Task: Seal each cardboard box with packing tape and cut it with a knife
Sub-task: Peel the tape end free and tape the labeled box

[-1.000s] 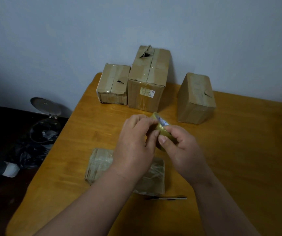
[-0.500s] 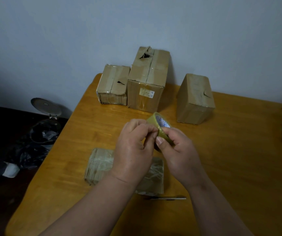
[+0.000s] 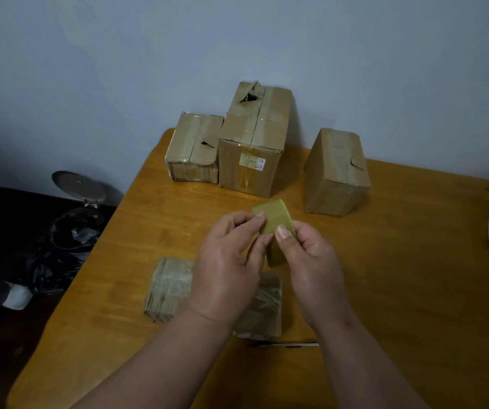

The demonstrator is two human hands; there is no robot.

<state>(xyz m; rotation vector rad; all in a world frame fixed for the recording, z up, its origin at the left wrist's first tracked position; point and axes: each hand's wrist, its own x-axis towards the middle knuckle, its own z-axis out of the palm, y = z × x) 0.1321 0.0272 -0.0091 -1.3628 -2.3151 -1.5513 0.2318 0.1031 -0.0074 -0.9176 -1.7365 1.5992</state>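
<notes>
both hands hold a yellowish-tan roll of packing tape [image 3: 275, 224] above the orange-brown wooden tabletop [image 3: 414, 276]. the right hand [image 3: 311, 261] grips the roll, thumb on its outer face; the left hand [image 3: 228, 261] has its fingers [image 3: 259, 218] pinching at the roll's edge. beneath the hands lies a flat tape-wrapped cardboard box [image 3: 169, 287], with a thin dark knife [image 3: 284, 345] just beside its near edge. three upright brown cardboard boxes [image 3: 255, 140] stand by the wall.
</notes>
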